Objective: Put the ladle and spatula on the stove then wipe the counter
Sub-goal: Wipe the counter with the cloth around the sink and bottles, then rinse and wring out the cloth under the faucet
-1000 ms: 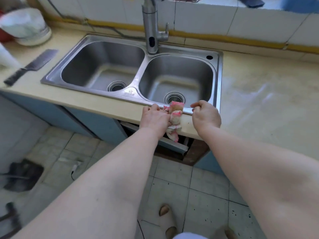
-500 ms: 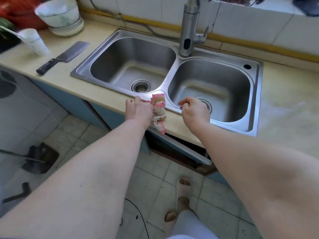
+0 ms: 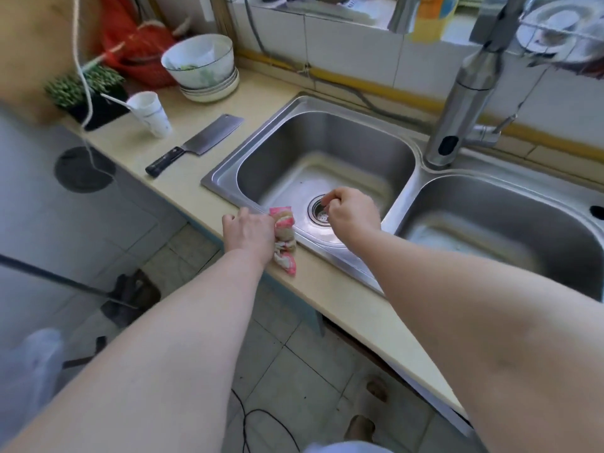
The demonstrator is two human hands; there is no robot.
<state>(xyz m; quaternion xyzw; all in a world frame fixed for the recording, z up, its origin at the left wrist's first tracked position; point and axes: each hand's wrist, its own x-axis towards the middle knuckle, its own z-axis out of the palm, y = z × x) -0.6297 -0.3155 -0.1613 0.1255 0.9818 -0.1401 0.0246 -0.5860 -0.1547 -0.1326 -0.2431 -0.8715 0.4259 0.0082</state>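
My left hand [image 3: 249, 233] grips a bunched pink and white cloth [image 3: 285, 238] and presses it on the front strip of the beige counter [image 3: 330, 289], right at the rim of the left sink basin [image 3: 327, 165]. My right hand [image 3: 351, 212] hovers over that basin near the drain, fingers curled closed with nothing seen in them. No ladle, spatula or stove is in view.
A cleaver [image 3: 196, 143] lies on the counter left of the sink. Behind it stand a paper cup [image 3: 150, 112], stacked bowls [image 3: 202, 67], a small plant [image 3: 86, 93] and a red bag [image 3: 137, 50]. The faucet [image 3: 464, 103] rises between the basins. A cable [image 3: 258, 416] runs on the tiled floor.
Both hands and the cloth have slid left along the counter's front edge, from in front of the right basin to the left basin. My right hand now hangs over the left drain.
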